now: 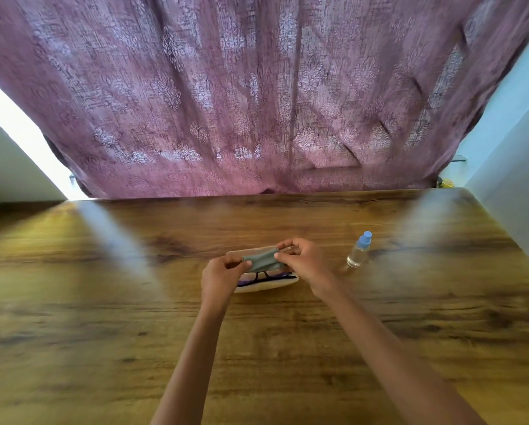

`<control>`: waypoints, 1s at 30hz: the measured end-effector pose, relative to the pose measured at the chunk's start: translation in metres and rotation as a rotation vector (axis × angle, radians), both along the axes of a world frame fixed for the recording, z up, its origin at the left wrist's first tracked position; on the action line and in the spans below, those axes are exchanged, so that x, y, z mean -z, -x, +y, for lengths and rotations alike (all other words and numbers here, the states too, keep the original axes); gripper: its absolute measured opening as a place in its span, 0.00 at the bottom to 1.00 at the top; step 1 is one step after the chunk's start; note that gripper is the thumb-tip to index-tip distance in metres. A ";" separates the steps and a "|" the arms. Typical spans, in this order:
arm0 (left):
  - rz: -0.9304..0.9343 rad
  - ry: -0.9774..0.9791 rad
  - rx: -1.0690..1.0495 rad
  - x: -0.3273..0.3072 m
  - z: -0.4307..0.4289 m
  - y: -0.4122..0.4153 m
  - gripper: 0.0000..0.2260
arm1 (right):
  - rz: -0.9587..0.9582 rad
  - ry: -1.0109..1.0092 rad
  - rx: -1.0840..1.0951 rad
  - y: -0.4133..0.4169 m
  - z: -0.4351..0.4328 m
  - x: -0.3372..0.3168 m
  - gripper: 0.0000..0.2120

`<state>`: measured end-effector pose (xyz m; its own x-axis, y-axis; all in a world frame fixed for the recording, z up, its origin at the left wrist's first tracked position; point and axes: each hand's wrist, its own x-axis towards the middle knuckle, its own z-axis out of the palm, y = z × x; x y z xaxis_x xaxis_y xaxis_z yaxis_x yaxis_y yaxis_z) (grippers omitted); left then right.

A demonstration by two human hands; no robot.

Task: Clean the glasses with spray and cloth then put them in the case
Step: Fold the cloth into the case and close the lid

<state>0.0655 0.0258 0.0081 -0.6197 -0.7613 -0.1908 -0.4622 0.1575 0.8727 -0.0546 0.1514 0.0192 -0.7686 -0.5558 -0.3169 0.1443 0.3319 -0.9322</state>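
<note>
A grey-green cloth [261,261] is stretched between my two hands just above the open case. My left hand [223,276] pinches its left end, and my right hand [303,260] pinches its right end with thumb and fingers. Under the cloth lies a pale open glasses case [271,286] with dark-framed glasses [266,276] resting in it; the cloth and hands cover part of them. A small clear spray bottle [359,250] with a blue cap stands to the right of my right hand, apart from it.
Everything sits on a wooden table [104,317]. A purple patterned curtain [257,102] hangs behind the table's far edge. Pale walls flank both sides.
</note>
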 end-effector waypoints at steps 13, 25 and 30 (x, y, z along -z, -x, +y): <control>-0.157 0.209 -0.016 0.016 0.005 0.001 0.10 | 0.295 -0.283 -0.026 -0.005 -0.004 0.016 0.05; -0.253 0.279 0.062 0.041 -0.004 -0.025 0.45 | 0.313 -0.317 -0.041 -0.009 0.007 0.031 0.10; -0.308 0.235 0.241 0.048 -0.011 -0.034 0.54 | 0.291 -0.281 -0.042 -0.008 0.012 0.034 0.10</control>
